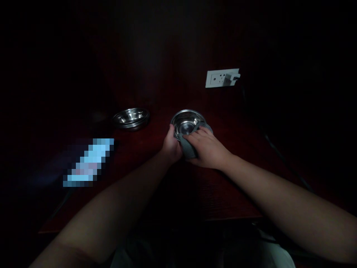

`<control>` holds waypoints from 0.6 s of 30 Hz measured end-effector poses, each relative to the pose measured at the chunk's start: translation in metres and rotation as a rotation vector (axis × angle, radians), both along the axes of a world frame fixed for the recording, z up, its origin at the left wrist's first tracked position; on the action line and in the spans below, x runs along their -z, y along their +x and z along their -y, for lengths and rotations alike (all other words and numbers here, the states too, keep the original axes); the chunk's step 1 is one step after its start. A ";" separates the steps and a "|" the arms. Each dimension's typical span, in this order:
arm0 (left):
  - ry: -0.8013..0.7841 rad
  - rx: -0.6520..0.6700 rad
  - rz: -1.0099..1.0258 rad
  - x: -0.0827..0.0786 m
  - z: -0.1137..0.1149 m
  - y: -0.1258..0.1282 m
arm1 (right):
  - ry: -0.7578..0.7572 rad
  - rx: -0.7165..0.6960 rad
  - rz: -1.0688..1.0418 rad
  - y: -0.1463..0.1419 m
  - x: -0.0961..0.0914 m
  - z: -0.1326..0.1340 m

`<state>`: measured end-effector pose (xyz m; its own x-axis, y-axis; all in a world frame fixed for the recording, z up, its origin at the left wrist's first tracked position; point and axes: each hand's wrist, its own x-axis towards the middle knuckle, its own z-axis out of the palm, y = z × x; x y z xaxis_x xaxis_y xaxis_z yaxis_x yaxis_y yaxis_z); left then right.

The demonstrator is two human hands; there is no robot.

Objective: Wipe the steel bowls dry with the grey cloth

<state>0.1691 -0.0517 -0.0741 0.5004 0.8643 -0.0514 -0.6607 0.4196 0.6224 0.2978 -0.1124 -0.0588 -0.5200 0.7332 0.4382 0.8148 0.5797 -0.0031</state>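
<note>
One bowl (184, 125) | left hand (171, 146) gripping its rim | right hand (208, 148) clutching cloth (187, 146) | front table edge (225, 218) apart

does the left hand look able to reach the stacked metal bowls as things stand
Probably yes: nothing visible stands between the left hand and the stacked metal bowls, though it holds another bowl and would likely need to let go first.

Looks like polished metal on the steel-grey bowl (185, 127), smooth and glossy inside, with much the same mirror-like shine on the stacked bowls (131, 117). Appears matt, soft and coarsely textured on the grey cloth (188, 148). Resembles dark red wood with a dull sheen on the tabletop (223, 193), and smooth white plastic on the wall socket (216, 79).
</note>
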 end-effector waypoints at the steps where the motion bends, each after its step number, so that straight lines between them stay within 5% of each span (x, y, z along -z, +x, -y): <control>1: -0.010 0.032 0.001 0.000 0.000 -0.001 | 0.000 -0.001 -0.004 0.001 -0.001 0.000; 13: 0.009 0.039 0.047 -0.001 0.001 -0.001 | -0.062 -0.007 -0.023 0.005 -0.005 -0.003; 18: 0.095 0.079 0.084 -0.002 0.004 0.001 | -0.132 -0.126 -0.110 0.014 -0.005 -0.002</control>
<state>0.1700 -0.0558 -0.0719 0.5664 0.8208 0.0736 -0.6794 0.4145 0.6055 0.3122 -0.1104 -0.0534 -0.5657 0.7201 0.4018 0.7265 0.6657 -0.1701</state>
